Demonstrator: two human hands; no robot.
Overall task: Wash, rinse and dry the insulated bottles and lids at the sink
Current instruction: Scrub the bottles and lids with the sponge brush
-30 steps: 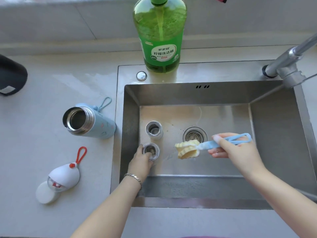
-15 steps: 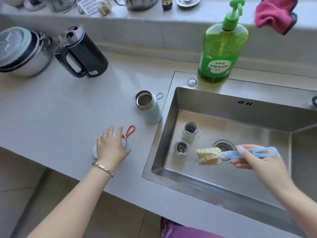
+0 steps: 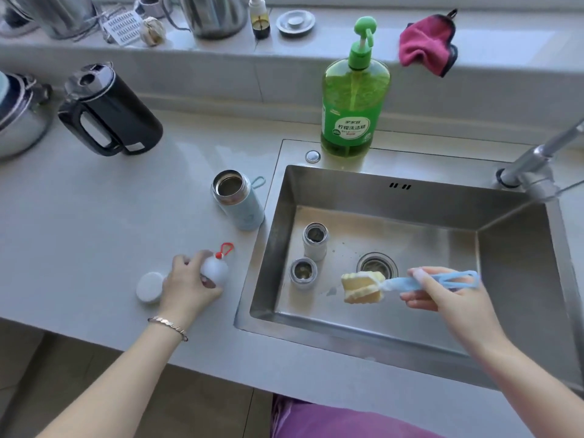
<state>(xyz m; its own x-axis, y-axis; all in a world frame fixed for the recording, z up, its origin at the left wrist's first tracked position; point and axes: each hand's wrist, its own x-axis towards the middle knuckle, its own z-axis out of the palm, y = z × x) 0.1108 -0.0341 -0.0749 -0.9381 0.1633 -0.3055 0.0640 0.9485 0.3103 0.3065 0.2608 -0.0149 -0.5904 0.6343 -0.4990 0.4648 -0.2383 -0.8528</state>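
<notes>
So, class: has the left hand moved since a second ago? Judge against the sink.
Yes. The left hand has left the sink, crossing its left rim, and now grips the white red-looped item on the counter.

On the bench (image 3: 79,216) to my left, a black kettle (image 3: 110,118) stands with its handle turned toward my side. A lidded steel pot (image 3: 19,121) sits beyond it at the left edge, partly out of view. Along the ledge (image 3: 505,36) behind, I see a grater (image 3: 121,28) beside a garlic bulb (image 3: 152,31), a steel jug (image 3: 215,14), a small dark bottle (image 3: 260,22) and a round metal sink plug (image 3: 295,23).
</notes>
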